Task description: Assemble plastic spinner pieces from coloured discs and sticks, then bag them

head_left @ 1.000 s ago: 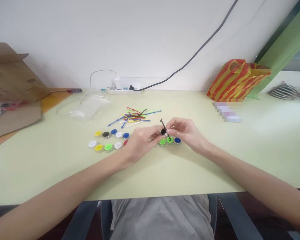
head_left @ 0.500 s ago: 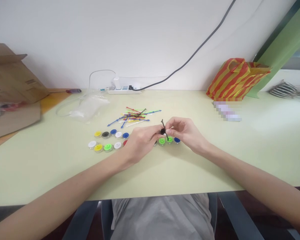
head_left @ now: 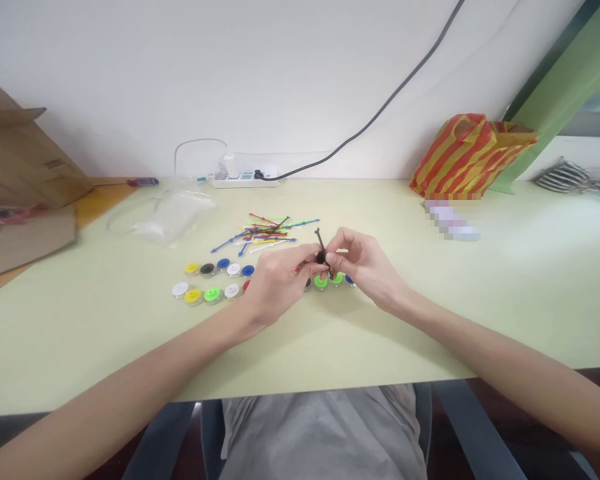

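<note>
My left hand [head_left: 283,277] pinches a small round black piece [head_left: 321,257] above the table. A thin black arrow-shaped stick [head_left: 319,238] crosses that piece at a slant, and the fingertips of my right hand [head_left: 357,263] are closed at its side. Two rows of small round discs in yellow, green [head_left: 213,295], white, blue, black and red lie below and beside the hands, some hidden by them. Behind my left hand is a loose pile of coloured arrow sticks [head_left: 267,233].
A clear plastic bag [head_left: 167,217] and a cardboard box [head_left: 25,153] are at the left. A power strip [head_left: 245,180] lies by the wall. A red and yellow striped bag [head_left: 455,157] stands at the back right, with a blurred packet [head_left: 450,221] before it.
The whole view has shifted slightly. The black stick sits a little higher and further left, tilted a bit more, and both hands still hold their pinch.
</note>
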`<state>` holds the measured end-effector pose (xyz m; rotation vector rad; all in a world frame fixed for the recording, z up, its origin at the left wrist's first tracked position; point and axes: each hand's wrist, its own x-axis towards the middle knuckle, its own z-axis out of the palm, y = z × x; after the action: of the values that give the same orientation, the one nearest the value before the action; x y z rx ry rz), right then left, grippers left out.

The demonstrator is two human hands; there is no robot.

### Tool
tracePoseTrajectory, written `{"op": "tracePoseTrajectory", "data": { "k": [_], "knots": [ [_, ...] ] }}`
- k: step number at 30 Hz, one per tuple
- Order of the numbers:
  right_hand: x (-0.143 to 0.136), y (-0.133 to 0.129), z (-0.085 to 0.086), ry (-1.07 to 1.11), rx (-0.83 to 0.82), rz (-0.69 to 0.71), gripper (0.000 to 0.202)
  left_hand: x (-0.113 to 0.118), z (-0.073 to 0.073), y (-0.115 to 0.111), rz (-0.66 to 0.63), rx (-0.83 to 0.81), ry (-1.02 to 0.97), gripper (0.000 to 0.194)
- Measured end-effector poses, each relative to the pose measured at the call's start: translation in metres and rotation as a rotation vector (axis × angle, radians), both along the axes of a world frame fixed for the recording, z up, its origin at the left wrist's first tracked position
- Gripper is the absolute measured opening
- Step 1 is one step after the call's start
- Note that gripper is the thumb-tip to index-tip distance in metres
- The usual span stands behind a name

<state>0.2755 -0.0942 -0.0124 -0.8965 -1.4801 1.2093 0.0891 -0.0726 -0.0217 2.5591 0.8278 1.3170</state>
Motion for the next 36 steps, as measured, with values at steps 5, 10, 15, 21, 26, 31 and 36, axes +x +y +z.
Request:
{"op": "tracePoseTrajectory", "data": {
  "k": [5, 10, 15, 21, 26, 31, 36],
  "knots": [
    [0.007, 0.002, 0.005, 0.007, -0.009, 0.030, 0.039, 0.001, 0.003, 0.003, -0.060, -0.177, -0.114, 0.006],
    [0.011, 0.005, 0.004, -0.030, 0.004, 0.007, 0.039, -0.004, 0.002, 0.006, -0.031, -0.123, -0.090, 0.008],
    [0.008, 0.003, -0.001, -0.199, 0.177, -0.127, 0.034, -0.004, 0.002, 0.006, -0.050, -0.272, -0.116, 0.002],
    [0.007, 0.001, -0.009, -0.342, 0.389, -0.212, 0.015, -0.003, 0.003, 0.005, -0.089, -0.403, -0.113, 0.013],
    [0.008, 0.002, -0.005, -0.353, 0.434, -0.268, 0.005, -0.002, 0.003, 0.004, -0.113, -0.461, -0.133, 0.016],
    [0.018, 0.009, -0.001, -0.386, 0.455, -0.300, 0.006, -0.007, -0.001, 0.006, -0.074, -0.229, -0.051, 0.030],
    [0.052, 0.039, -0.011, -0.655, 0.535, -0.390, 0.006, -0.017, -0.002, 0.015, 0.027, 0.044, 0.068, 0.023]
  ]
}}
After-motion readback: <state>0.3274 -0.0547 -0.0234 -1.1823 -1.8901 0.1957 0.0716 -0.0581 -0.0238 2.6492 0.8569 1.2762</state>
